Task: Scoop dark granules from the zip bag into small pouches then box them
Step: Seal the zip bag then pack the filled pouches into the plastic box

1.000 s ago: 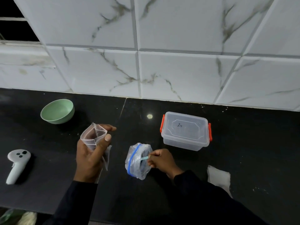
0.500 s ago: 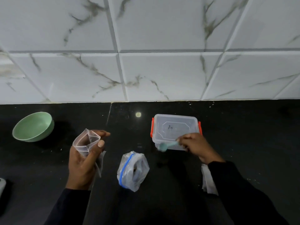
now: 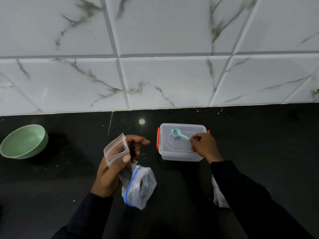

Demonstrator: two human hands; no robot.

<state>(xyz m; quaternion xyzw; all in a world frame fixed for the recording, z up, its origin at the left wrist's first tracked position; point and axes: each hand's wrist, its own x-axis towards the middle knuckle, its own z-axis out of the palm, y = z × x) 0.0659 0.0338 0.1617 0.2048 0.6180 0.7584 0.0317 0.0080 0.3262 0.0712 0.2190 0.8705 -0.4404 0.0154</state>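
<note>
My left hand (image 3: 114, 168) holds a small clear pouch (image 3: 116, 149) upright with its mouth open, thumb pressed on its front. Just below and right of it the zip bag (image 3: 139, 187) with a blue seal stands on the black counter, dark granules inside. My right hand (image 3: 203, 145) pinches the handle of a small teal scoop (image 3: 178, 134), whose bowl lies over the lid of the clear plastic box (image 3: 181, 156) with orange clips. The box lid is on.
A green bowl (image 3: 24, 141) sits at the far left of the counter. A stack of spare clear pouches (image 3: 218, 195) lies partly hidden under my right sleeve. The marble-tiled wall rises right behind the box.
My right hand drew the scoop out of the zip bag and carried it up and right onto the box lid. The left hand kept holding the open pouch.
</note>
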